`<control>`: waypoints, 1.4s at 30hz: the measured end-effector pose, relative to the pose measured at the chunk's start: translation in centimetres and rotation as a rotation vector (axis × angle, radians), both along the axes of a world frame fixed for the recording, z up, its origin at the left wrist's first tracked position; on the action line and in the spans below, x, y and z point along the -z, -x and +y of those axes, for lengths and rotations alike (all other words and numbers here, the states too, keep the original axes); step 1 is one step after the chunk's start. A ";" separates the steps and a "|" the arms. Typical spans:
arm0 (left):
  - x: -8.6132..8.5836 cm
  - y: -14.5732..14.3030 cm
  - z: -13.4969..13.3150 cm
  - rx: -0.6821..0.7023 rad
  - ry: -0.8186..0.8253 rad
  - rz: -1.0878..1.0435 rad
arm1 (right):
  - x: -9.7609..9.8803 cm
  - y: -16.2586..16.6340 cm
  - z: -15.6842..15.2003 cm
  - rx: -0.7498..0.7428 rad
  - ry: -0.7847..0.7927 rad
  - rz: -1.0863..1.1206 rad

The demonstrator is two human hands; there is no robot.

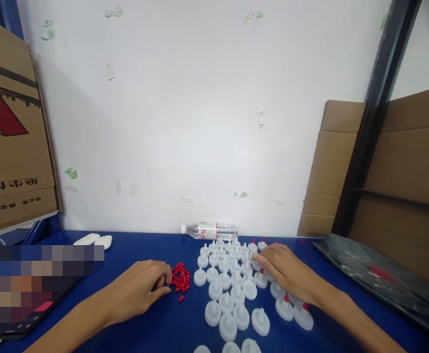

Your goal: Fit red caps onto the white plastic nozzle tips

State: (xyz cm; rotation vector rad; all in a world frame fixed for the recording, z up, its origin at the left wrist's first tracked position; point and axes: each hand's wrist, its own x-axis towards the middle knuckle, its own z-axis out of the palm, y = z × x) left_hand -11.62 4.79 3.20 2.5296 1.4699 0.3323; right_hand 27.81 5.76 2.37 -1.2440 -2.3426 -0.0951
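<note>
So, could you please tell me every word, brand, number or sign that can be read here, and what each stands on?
"®", it seems: small circled mark on the printed cardboard box.
Large dark characters beside it: upside down, not safely readable.
Smaller row along the box's edge: too small to read.
Red print on the clear bottle's label: too small to read.
No other readable text.
</note>
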 end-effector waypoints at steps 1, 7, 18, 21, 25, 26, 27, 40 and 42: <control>0.0 0.0 0.0 0.007 -0.003 0.001 | -0.1 0.0 0.0 0.005 0.006 0.000; 0.1 0.0 0.2 0.023 -0.041 -0.004 | -0.6 -0.2 0.5 0.077 0.031 0.018; 0.4 -0.5 0.2 0.111 -0.269 -0.149 | 0.3 -0.8 0.9 0.104 0.032 0.075; 1.3 -0.6 0.3 0.172 -0.350 -0.231 | -0.9 -0.4 0.5 0.120 -0.043 0.135; 2.0 -1.7 -0.2 0.213 -0.444 -0.339 | -1.3 2.0 -1.4 0.038 -0.110 0.147; 2.1 -2.1 -0.5 0.224 -0.480 -0.366 | -1.2 2.9 -2.1 -0.037 -0.135 0.130; 2.0 -2.5 -0.9 0.237 -0.517 -0.400 | -1.0 3.8 -2.9 -0.132 -0.172 0.111; 2.0 -6.4 -4.9 0.334 -0.368 -0.738 | -0.3 7.6 -6.7 -0.482 -0.232 0.114; 2.1 -6.4 -4.9 0.347 -0.301 -0.782 | -0.2 7.7 -6.7 -0.486 -0.245 0.120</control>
